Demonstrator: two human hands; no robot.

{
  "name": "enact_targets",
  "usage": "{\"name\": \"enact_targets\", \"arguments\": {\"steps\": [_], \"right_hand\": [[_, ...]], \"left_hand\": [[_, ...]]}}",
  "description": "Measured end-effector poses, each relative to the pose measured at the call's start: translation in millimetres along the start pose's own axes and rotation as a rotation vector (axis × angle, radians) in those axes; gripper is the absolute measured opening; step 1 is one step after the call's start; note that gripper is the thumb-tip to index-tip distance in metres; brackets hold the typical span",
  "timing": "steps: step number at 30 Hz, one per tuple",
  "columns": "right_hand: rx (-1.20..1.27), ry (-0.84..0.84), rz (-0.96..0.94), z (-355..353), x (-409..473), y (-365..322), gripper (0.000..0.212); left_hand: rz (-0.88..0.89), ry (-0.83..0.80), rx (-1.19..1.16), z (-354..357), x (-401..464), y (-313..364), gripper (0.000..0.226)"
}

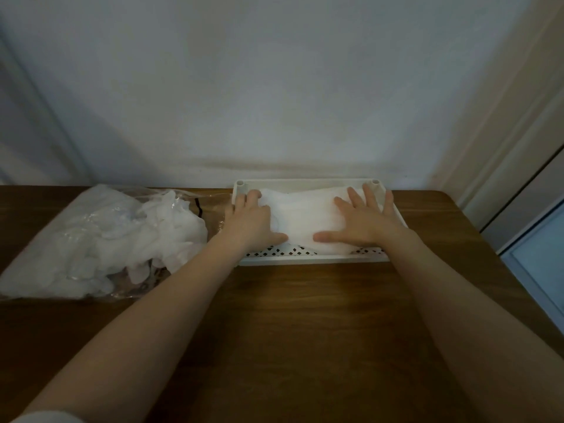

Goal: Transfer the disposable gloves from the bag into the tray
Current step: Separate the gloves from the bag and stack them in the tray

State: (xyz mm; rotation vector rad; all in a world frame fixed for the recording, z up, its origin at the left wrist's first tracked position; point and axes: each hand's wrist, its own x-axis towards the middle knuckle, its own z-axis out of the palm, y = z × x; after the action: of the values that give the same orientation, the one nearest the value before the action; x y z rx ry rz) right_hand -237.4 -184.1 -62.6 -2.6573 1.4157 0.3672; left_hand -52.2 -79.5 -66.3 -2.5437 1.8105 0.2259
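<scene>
Disposable gloves (308,215) lie as a white stack inside the perforated white tray (314,257), pressed flat by both palms: the left hand (253,219) and the right hand (363,219) rest on them with fingers spread, gripping nothing. Left of the tray, the clear plastic bag (39,239) holds more gloves on the wooden table (305,331).

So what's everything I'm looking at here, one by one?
Tray: one, white, perforated floor, on the table against the wall.
Gloves in tray: a pile, white, count unclear.
Bag: one, clear plastic, left of the tray.
Gloves at the bag: a heap, white, spilling from its mouth.
Table: one, dark wood.
Wall: white, behind.
Left hand: rests on the pile's left end.
Right hand: flat, fingers spread, presses the pile.
</scene>
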Motion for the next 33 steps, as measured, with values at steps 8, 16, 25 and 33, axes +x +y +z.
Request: {"name": "enact_targets", "arguments": {"steps": [8, 16, 25, 33], "right_hand": [[0.386, 0.482, -0.413, -18, -35, -103, 0.025], [0.292, 0.121, -0.552, 20, -26, -189, 0.035], [1.288, 0.203, -0.38, -12, -39, -179, 0.024], [2.104, -0.036, -0.122, -29, -47, -158, 0.021]], "left_hand": [[0.121, 0.443, -0.659, -44, -39, -37, 0.025], [0.229, 0.532, -0.852, -36, -68, -80, 0.018], [0.26, 0.347, -0.814, -29, -78, -104, 0.021], [0.263, 0.168, -1.204, -35, -88, -96, 0.004]]}}
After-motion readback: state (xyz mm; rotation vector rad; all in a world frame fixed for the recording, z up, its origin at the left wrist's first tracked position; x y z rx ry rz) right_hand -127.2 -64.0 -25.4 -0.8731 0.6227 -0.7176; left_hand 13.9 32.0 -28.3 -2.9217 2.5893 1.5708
